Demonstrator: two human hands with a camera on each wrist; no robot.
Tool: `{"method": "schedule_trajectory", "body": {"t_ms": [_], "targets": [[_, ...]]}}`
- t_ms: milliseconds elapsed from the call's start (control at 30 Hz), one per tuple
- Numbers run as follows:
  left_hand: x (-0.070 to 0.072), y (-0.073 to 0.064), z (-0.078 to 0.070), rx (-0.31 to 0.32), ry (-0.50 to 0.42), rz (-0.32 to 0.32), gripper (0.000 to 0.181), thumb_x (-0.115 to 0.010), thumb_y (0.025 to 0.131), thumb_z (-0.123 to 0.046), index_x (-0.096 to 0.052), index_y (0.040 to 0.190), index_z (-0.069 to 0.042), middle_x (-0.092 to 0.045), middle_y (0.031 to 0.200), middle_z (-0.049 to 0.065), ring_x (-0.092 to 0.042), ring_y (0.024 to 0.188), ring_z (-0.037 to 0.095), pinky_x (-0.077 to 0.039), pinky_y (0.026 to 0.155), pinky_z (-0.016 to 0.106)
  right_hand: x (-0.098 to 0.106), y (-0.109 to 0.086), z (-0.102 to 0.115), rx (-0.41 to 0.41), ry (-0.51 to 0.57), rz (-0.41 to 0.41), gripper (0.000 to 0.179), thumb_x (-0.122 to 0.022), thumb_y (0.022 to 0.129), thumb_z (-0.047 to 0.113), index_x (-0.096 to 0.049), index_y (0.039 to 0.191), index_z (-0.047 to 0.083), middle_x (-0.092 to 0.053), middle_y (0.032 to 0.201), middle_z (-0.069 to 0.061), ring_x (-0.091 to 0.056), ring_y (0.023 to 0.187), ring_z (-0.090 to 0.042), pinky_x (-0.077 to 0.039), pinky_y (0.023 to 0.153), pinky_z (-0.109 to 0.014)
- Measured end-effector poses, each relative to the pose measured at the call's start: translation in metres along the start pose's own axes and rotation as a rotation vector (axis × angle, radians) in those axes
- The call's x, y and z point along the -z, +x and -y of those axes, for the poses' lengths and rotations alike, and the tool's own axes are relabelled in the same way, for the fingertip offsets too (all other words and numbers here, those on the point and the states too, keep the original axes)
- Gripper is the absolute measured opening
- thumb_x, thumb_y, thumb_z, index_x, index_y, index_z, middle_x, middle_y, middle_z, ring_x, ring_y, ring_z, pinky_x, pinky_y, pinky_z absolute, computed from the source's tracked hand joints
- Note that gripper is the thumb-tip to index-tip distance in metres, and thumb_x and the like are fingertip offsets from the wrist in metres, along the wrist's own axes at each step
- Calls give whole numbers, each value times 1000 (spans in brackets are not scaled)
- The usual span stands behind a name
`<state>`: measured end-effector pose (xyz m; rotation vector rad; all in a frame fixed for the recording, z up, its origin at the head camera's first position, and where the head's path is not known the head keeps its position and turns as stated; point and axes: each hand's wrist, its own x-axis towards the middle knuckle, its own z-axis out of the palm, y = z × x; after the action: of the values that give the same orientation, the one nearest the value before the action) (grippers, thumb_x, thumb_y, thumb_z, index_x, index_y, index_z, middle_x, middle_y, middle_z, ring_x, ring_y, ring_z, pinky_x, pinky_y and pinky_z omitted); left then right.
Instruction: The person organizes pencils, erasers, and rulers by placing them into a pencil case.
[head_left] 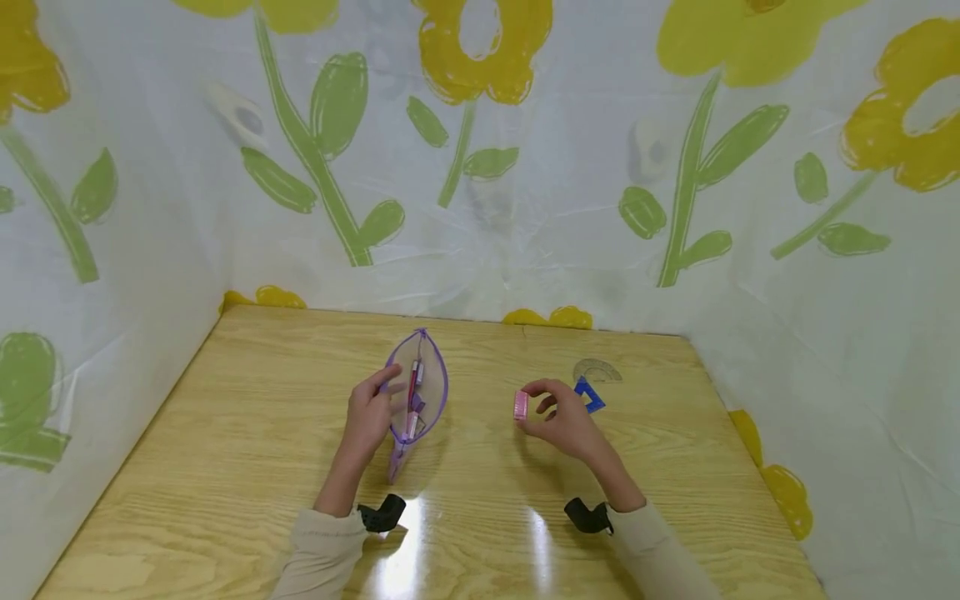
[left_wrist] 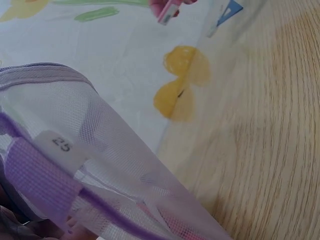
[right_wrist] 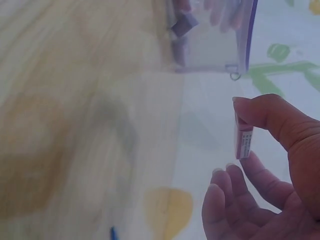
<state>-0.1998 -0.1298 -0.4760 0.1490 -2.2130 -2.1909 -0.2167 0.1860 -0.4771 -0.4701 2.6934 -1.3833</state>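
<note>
A see-through mesh pencil pouch [head_left: 446, 387] with purple edging stands unzipped on the table, left of centre. My left hand [head_left: 367, 421] grips its left side, with fingers over the rim. Inside lie a dark red pencil-like stick [head_left: 412, 387], a small purple piece [head_left: 417, 403] and pale pieces too small to identify. To the right, my right hand [head_left: 562, 421] pinches a small pink block [right_wrist: 243, 137] between thumb and fingers, above the table and apart from the pouch. A white barcode label shows on the block's end. In the left wrist view, the pouch mesh [left_wrist: 115, 130] covers most of the left fingers.
Beyond the right hand, a blue set square [head_left: 590, 395] and a clear protractor [head_left: 598, 369] lie on the wooden table [head_left: 247, 417]. White cloth walls [head_left: 570, 217] printed with yellow flowers enclose the table at the back and both sides.
</note>
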Motion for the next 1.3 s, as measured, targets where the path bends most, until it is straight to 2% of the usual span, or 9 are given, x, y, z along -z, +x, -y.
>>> {"method": "schedule_trajectory", "body": {"t_ms": [433, 633, 900, 1133, 1300], "targets": [[2, -1, 2, -4, -21, 3, 59, -26, 92, 6, -40, 149, 12, -40, 156, 26, -48, 137, 45, -51, 108, 50, -25, 29, 23, 123, 57, 57, 47, -84, 84, 15, -65, 127, 10, -62, 123, -11, -61, 93, -22, -57, 77, -31], [2, -1, 2, -2, -20, 6, 59, -26, 92, 7, -40, 148, 12, -39, 156, 26, -48, 137, 44, -50, 109, 50, -36, 43, 35, 178, 53, 74, 47, -84, 83, 13, -65, 126, 9, -64, 120, -10, -64, 92, -26, -58, 76, -31], [2, 0, -1, 3, -25, 2, 58, -27, 92, 6, -41, 148, 12, -40, 155, 26, -49, 137, 45, -50, 109, 50, -49, 64, 59, 222, 34, 71, 45, -83, 83, 11, -65, 124, 6, -65, 119, -10, -63, 88, -19, -57, 72, -26], [1, 2, -1, -1, -18, -4, 58, -28, 92, 7, -41, 148, 13, -41, 155, 27, -49, 136, 45, -49, 109, 51, -57, 78, 69, 211, 37, 90, 44, -85, 81, 12, -67, 121, 6, -65, 118, -11, -65, 93, -33, -56, 72, -25], [1, 1, 0, -3, 4, 1, 58, -28, 91, 6, -41, 148, 12, -41, 155, 26, -49, 136, 45, -51, 108, 50, -60, 85, 72, 195, 23, 104, 45, -84, 82, 14, -66, 122, 5, -64, 120, -13, -64, 96, -35, -56, 72, -26]]}}
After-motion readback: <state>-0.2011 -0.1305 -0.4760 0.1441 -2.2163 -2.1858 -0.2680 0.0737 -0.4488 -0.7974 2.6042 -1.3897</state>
